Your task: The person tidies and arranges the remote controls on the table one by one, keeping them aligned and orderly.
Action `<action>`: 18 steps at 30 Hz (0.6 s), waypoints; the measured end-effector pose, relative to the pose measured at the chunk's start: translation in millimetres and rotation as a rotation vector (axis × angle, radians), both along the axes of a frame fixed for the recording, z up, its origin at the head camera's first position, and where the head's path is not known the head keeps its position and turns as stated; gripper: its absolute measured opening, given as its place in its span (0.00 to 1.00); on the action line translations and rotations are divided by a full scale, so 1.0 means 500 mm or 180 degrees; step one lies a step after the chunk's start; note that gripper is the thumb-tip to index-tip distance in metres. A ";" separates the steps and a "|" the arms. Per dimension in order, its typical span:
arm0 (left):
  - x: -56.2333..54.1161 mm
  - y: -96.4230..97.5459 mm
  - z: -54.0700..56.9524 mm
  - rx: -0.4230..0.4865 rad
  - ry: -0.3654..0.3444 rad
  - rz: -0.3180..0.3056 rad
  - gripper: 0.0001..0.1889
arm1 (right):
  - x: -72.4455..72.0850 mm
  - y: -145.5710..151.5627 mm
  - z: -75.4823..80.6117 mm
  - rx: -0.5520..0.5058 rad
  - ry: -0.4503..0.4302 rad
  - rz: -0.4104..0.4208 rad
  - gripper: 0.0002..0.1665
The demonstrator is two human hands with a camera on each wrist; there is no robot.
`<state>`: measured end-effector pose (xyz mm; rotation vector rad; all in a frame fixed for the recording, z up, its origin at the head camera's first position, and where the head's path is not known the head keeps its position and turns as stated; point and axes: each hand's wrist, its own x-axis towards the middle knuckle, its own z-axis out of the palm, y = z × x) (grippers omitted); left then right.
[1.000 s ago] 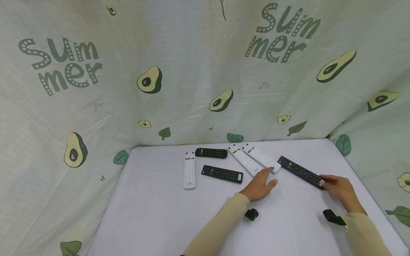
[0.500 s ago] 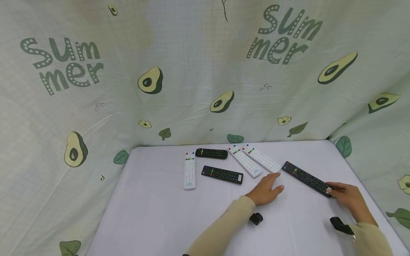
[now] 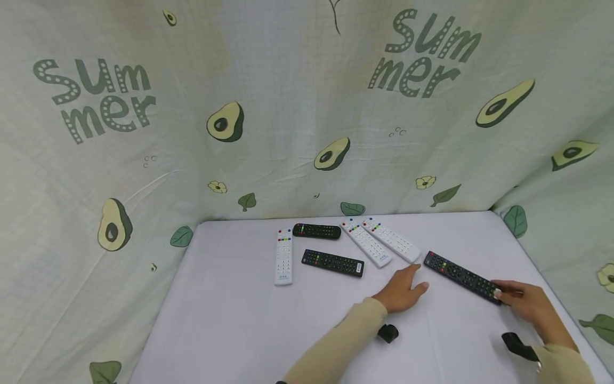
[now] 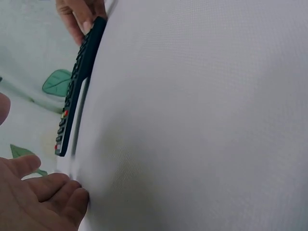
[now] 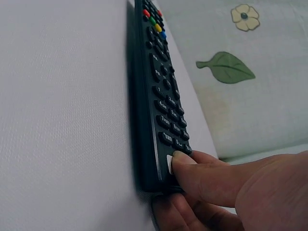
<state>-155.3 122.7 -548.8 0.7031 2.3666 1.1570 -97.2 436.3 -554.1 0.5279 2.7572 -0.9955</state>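
In the head view my right hand (image 3: 525, 304) pinches the near end of a long black remote control (image 3: 462, 277) at the right of the table. The right wrist view shows the thumb on top, by a small white label, with fingers curled below that end. Red, green, yellow and blue buttons mark the remote's far part. My left hand (image 3: 400, 290) is relaxed and holds nothing, thumb apart from the fingers. Its fingertips lie just below the lower end of a white remote control (image 3: 390, 240), and the black remote's far end is close by to the right.
Left of that white remote lies a second white remote (image 3: 366, 242), slanted alike. Two black remotes, one rounded (image 3: 316, 231) and one straight-edged (image 3: 333, 263), lie farther left, beside an upright-lying white remote (image 3: 284, 256). A patterned cloth (image 3: 278, 106) hangs behind the white-covered table (image 3: 230, 320).
My right hand has drawn the black remote toward me and slightly right. My left hand has moved off the white remotes, down and to the right.
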 end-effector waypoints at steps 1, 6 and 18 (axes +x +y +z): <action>0.001 0.001 0.001 0.0013 -0.0027 0.0026 0.31 | 0.001 0.000 -0.001 -0.0016 -0.0008 -0.0023 0.28; 0.006 0.011 0.000 0.0017 -0.0203 0.0165 0.31 | 0.003 0.005 -0.007 -0.0006 0.0068 0.0047 0.27; 0.034 0.022 -0.005 0.0169 -0.0445 0.0291 0.32 | 0.025 -0.004 -0.016 0.0083 0.0305 0.0215 0.24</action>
